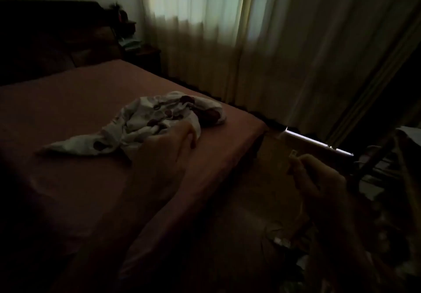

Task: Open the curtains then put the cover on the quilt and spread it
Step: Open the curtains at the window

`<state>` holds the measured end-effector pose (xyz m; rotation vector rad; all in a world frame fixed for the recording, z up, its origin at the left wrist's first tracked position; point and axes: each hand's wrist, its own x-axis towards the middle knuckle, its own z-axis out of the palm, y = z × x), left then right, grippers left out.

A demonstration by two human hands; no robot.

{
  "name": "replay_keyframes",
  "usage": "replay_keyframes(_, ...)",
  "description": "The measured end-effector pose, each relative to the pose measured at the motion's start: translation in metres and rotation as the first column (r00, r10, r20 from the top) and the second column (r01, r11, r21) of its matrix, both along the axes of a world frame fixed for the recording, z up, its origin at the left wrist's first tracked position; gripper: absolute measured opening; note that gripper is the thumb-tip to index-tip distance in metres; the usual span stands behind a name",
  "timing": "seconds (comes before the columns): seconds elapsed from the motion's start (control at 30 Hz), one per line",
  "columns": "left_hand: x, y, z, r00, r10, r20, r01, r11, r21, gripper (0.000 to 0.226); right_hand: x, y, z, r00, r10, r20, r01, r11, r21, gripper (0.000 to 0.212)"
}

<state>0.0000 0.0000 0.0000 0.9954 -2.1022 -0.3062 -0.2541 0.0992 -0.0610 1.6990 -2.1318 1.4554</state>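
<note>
The room is dark. Pale curtains (227, 42) hang drawn across the window, and daylight glows through them. A crumpled white cover with dark red spots (145, 122) lies on the bed's reddish-brown sheet (68, 110). My left hand (168, 147) hovers just right of the cover with its fingers loose and pointing down, holding nothing. My right hand (316, 176) is raised beyond the bed's corner. Its fingers are curled around a small pale object (293, 155) that I cannot identify. No quilt is visible.
A dark headboard (45, 19) and a nightstand with papers (136, 44) stand at the back left. A bright strip of light (319, 143) shows under the curtain hem. Dim clutter (387, 167) fills the right side, with bare floor beside the bed.
</note>
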Motion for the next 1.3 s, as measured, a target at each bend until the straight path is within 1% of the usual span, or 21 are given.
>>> replay_keyframes(0.07,-0.032,-0.024,0.000,1.000,-0.012,-0.011,0.012,1.000,-0.013,0.027,-0.026,-0.016,-0.006,0.999,-0.042,0.029,0.042,0.999,0.000,0.026)
replay_keyframes(0.13,-0.064,-0.050,-0.003,0.999,-0.030,0.026,0.031,0.999,-0.023,0.024,-0.058,-0.035,-0.014,0.993,-0.094,0.077,0.093,0.995,0.018,0.024)
replay_keyframes(0.23,-0.125,-0.094,-0.003,0.998,-0.062,0.018,0.063,0.997,-0.043,0.025,-0.113,-0.062,-0.009,0.983,-0.172,0.062,0.171,0.985,0.015,0.020)
replay_keyframes(0.33,-0.184,-0.134,0.002,0.995,-0.092,-0.046,0.089,0.994,-0.056,0.034,-0.168,-0.083,0.004,0.969,-0.236,0.072,0.234,0.972,0.029,0.014)
replay_keyframes(0.43,-0.227,-0.165,0.012,0.992,-0.094,-0.085,0.088,0.993,-0.080,0.042,-0.203,-0.106,0.024,0.962,-0.266,0.059,0.269,0.962,-0.043,0.004)
replay_keyframes(0.47,-0.240,-0.176,0.015,0.992,-0.093,-0.090,0.084,0.992,-0.089,0.042,-0.213,-0.115,0.029,0.962,-0.265,0.060,0.268,0.962,-0.054,0.003)
replay_keyframes(0.57,-0.275,-0.212,0.026,0.989,-0.091,-0.113,0.086,0.995,-0.054,0.051,-0.243,-0.144,0.042,0.968,-0.240,0.070,0.244,0.968,-0.064,0.016)
replay_keyframes(0.63,-0.297,-0.238,0.035,0.983,-0.094,-0.159,0.089,0.995,-0.042,0.047,-0.262,-0.169,0.053,0.972,-0.223,0.078,0.230,0.969,-0.089,0.023)
replay_keyframes(0.7,-0.319,-0.265,0.044,0.976,-0.099,-0.192,0.088,0.994,-0.062,0.043,-0.281,-0.195,0.062,0.973,-0.216,0.076,0.224,0.967,-0.122,0.022)
replay_keyframes(0.8,-0.357,-0.311,0.056,0.964,-0.134,-0.231,0.110,0.987,-0.116,0.042,-0.312,-0.243,0.075,0.978,-0.192,0.082,0.204,0.961,-0.187,0.020)
replay_keyframes(0.93,-0.409,-0.378,0.071,0.938,-0.205,-0.278,0.159,0.971,-0.180,0.044,-0.356,-0.314,0.092,0.985,-0.152,0.083,0.169,0.948,-0.271,0.012)
replay_keyframes(1.03,-0.454,-0.437,0.094,0.927,-0.240,-0.289,0.181,0.960,-0.215,0.042,-0.396,-0.372,0.112,0.982,-0.152,0.111,0.182,0.918,-0.352,0.014)
replay_keyframes(1.17,-0.511,-0.505,0.129,0.923,-0.243,-0.298,0.170,0.953,-0.251,0.047,-0.445,-0.442,0.148,0.987,-0.154,0.055,0.162,0.879,-0.448,0.014)
replay_keyframes(1.3,-0.564,-0.554,0.140,0.924,-0.266,-0.274,0.201,0.949,-0.242,0.053,-0.487,-0.493,0.169,0.990,-0.139,0.008,0.128,0.886,-0.446,0.016)
